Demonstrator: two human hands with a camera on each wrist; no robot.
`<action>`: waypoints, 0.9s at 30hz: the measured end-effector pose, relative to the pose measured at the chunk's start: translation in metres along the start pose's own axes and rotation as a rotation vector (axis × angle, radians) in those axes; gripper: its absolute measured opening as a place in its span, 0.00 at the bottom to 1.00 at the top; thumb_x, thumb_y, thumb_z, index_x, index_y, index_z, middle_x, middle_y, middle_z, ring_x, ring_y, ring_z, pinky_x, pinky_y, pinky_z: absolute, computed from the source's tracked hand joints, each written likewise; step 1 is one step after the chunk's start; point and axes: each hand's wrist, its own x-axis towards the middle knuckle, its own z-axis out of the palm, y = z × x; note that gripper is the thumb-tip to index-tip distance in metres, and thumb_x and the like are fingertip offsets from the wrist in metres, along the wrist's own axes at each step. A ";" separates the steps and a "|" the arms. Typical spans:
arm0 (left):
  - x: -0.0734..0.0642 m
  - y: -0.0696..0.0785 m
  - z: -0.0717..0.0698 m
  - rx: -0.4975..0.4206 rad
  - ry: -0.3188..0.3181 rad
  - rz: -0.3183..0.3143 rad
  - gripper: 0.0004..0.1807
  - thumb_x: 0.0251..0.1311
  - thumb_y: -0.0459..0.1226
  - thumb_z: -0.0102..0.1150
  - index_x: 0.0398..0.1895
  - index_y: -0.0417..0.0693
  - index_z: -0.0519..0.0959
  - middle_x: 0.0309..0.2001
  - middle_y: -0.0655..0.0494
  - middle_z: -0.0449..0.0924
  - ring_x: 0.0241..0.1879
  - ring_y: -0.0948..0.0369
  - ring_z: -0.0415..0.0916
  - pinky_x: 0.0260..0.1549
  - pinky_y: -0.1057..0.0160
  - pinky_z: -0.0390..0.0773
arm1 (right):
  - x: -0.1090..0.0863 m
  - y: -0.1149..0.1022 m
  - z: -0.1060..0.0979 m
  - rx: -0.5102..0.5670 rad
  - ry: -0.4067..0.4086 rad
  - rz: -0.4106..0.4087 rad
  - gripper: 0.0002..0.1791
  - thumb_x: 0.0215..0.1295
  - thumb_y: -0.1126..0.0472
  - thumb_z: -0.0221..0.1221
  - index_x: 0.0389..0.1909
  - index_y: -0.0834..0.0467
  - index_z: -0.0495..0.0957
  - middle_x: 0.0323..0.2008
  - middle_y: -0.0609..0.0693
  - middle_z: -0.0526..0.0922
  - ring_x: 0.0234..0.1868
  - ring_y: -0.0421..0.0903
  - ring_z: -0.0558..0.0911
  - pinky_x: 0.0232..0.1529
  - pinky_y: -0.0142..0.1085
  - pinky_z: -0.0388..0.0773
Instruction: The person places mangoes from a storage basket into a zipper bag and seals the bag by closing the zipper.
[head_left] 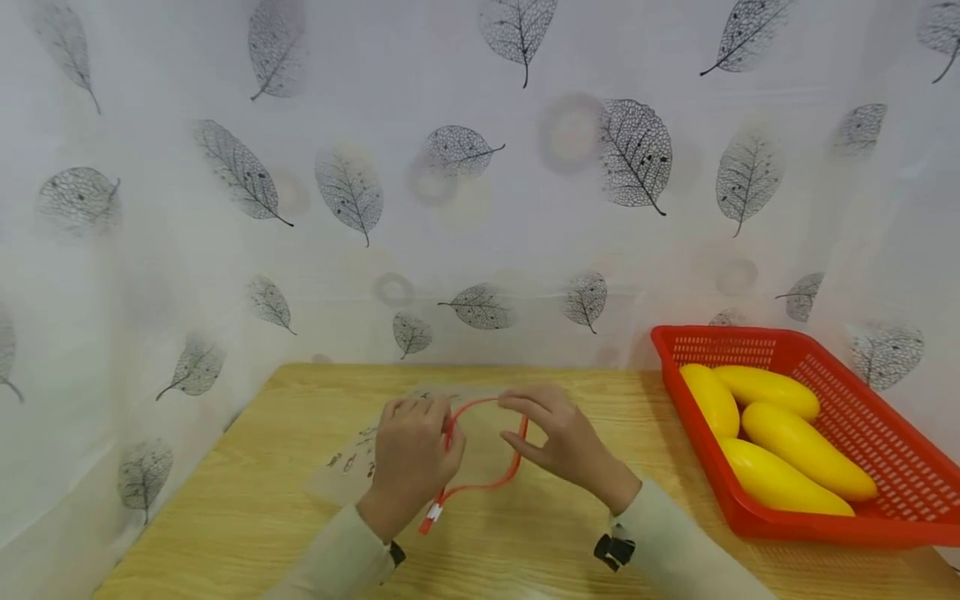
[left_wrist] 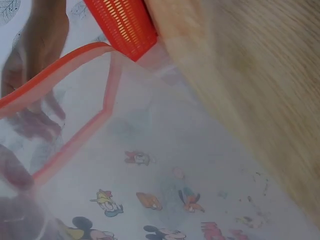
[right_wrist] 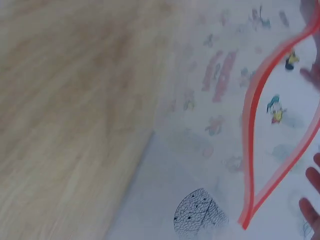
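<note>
A clear zip bag with cartoon prints and a red zip strip is held above the table, its mouth spread into a wide loop. My left hand grips the left side of the mouth with curled fingers. Beside that hand, a white slider sits near the strip's end. My right hand is at the right side of the mouth, fingers fairly straight and thumb apart. In the right wrist view, the fingers are near the strip; whether they touch it I cannot tell.
On the right stands a red plastic basket holding several yellow, mango-like fruits. The wooden table lies beneath my hands. A white curtain with leaf prints hangs behind the table and along its left side.
</note>
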 end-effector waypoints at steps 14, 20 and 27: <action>0.009 0.001 0.003 0.026 -0.018 0.089 0.09 0.41 0.37 0.61 0.25 0.49 0.71 0.24 0.57 0.74 0.29 0.55 0.75 0.35 0.56 0.73 | -0.015 -0.018 0.010 -0.059 -0.237 -0.275 0.08 0.47 0.64 0.69 0.28 0.52 0.81 0.28 0.41 0.83 0.31 0.36 0.80 0.41 0.33 0.76; 0.021 -0.005 -0.008 0.105 -0.026 0.205 0.08 0.37 0.37 0.59 0.22 0.48 0.70 0.22 0.54 0.72 0.27 0.53 0.73 0.34 0.55 0.73 | -0.017 -0.010 0.008 -0.074 -0.234 -0.274 0.08 0.45 0.64 0.70 0.27 0.51 0.82 0.27 0.40 0.84 0.31 0.36 0.81 0.40 0.34 0.77; 0.042 -0.009 -0.028 0.160 -0.044 0.246 0.08 0.37 0.36 0.57 0.25 0.46 0.77 0.25 0.51 0.77 0.30 0.51 0.75 0.41 0.52 0.73 | -0.022 0.007 0.004 -0.054 -0.219 -0.235 0.12 0.38 0.64 0.74 0.27 0.52 0.83 0.27 0.42 0.84 0.31 0.36 0.81 0.40 0.34 0.78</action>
